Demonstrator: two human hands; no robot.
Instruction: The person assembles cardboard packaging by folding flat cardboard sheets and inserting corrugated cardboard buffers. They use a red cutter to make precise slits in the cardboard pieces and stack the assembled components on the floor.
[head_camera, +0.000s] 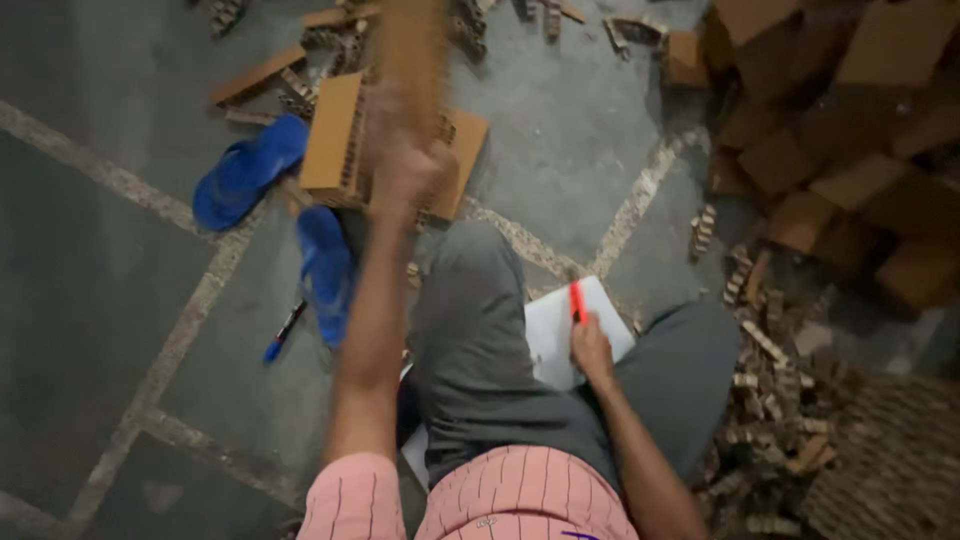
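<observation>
**Block up, pen down**

My left hand (405, 170) is shut tight around a blurry brown cardboard block (410, 50), lifted over the stack of flat brown blocks (335, 140). My right hand (592, 350) pinches an orange marker pen (577, 300) on white paper (550, 335). Bare grey floor (90, 300) lies open to my left.
</observation>
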